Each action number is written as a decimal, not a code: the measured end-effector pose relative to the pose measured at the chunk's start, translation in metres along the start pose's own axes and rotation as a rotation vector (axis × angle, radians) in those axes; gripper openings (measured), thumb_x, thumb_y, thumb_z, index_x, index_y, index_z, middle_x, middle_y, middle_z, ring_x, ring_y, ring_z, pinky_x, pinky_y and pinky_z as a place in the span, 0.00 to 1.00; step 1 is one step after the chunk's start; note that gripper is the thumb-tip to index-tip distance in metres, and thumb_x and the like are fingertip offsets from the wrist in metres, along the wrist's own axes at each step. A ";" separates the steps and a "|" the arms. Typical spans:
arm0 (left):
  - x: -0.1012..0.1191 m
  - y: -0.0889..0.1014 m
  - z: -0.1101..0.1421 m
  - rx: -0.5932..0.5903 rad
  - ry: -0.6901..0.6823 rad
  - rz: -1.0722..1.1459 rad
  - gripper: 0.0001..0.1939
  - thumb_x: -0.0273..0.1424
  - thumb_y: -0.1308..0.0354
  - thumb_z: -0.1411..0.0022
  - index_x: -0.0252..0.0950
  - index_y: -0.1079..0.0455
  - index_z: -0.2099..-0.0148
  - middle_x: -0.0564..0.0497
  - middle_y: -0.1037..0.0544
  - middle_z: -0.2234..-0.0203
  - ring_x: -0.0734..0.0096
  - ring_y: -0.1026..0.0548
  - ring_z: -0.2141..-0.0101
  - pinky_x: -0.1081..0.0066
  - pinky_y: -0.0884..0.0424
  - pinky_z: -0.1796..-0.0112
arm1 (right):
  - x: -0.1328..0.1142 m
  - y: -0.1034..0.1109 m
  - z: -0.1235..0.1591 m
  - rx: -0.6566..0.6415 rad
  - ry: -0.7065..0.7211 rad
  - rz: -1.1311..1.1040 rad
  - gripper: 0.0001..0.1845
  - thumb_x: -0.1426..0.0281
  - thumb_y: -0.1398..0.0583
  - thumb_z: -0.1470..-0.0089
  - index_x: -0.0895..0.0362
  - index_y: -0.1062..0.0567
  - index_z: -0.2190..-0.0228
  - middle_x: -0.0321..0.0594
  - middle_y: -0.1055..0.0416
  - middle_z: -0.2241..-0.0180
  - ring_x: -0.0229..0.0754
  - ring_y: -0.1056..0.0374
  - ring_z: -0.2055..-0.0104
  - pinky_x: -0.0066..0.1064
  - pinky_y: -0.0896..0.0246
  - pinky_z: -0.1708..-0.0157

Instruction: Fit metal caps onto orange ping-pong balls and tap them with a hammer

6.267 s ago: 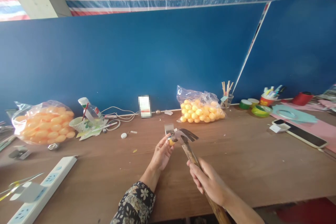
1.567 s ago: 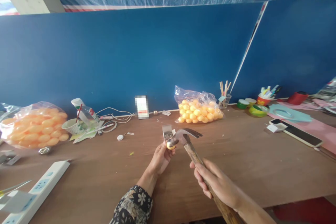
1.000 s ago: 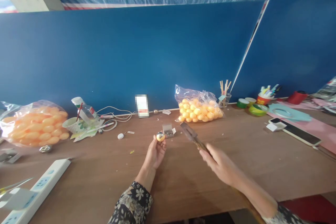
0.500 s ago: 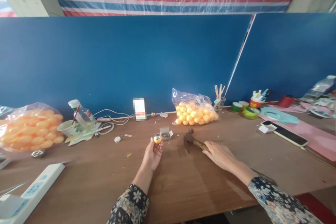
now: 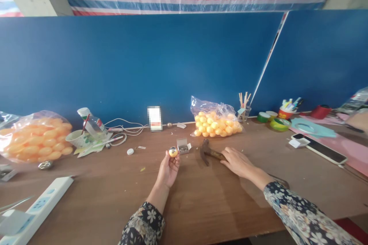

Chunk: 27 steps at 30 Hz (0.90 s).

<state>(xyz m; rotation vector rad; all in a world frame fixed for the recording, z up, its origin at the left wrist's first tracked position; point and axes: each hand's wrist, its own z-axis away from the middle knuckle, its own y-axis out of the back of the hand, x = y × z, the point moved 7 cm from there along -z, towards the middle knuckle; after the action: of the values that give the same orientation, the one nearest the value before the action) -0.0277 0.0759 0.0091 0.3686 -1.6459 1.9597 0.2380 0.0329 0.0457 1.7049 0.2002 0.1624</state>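
Observation:
My left hand (image 5: pixel 169 168) is closed around an orange ball (image 5: pixel 173 152), held up between thumb and fingers; something shiny and silvery shows on its top. Lying on the table is a claw hammer (image 5: pixel 215 154) with a rusty head and a worn wooden handle. Over that handle my right hand (image 5: pixel 237 161) is closed, with its fingertips partly hidden. Just behind the left hand stands a small open box (image 5: pixel 183 146) with little metal pieces inside, too small to name.
A clear bag of orange balls (image 5: pixel 217 124) sits behind the hammer, and a second bag (image 5: pixel 40 136) is at left. A power strip (image 5: pixel 43 203) lies front left. On the right are a phone (image 5: pixel 319 148) and tape rolls (image 5: pixel 280 123). Another person's hand (image 5: pixel 359 120) shows at the right edge.
The view has shifted slightly. Another person's hand has come into sight at the right edge. Both my hands keep their holds on the ball and the hammer.

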 end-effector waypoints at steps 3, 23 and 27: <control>0.000 0.000 0.000 0.005 0.008 0.001 0.13 0.28 0.52 0.34 0.27 0.28 0.61 0.42 0.21 0.71 0.75 0.24 0.75 0.78 0.25 0.72 | -0.009 0.019 -0.016 0.030 -0.017 -0.078 0.13 0.62 0.48 0.40 0.56 0.28 0.61 0.43 0.31 0.63 0.45 0.33 0.59 0.33 0.41 0.60; 0.001 -0.001 -0.003 0.023 0.031 -0.044 0.13 0.27 0.53 0.33 0.26 0.28 0.61 0.42 0.21 0.71 0.75 0.23 0.75 0.78 0.24 0.73 | -0.149 0.017 -0.130 -0.182 0.246 0.023 0.07 0.76 0.39 0.51 0.58 0.22 0.68 0.46 0.22 0.63 0.48 0.27 0.57 0.31 0.35 0.60; -0.001 -0.001 -0.004 0.033 0.036 -0.039 0.13 0.27 0.53 0.33 0.26 0.28 0.60 0.43 0.21 0.72 0.75 0.23 0.76 0.78 0.24 0.73 | -0.148 0.016 -0.132 -0.184 0.250 0.037 0.06 0.77 0.38 0.52 0.59 0.22 0.69 0.47 0.22 0.64 0.49 0.26 0.57 0.34 0.34 0.60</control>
<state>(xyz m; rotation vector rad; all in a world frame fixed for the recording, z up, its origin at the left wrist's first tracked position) -0.0260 0.0796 0.0090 0.3722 -1.5743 1.9555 0.0649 0.1251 0.0813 1.5028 0.3283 0.4103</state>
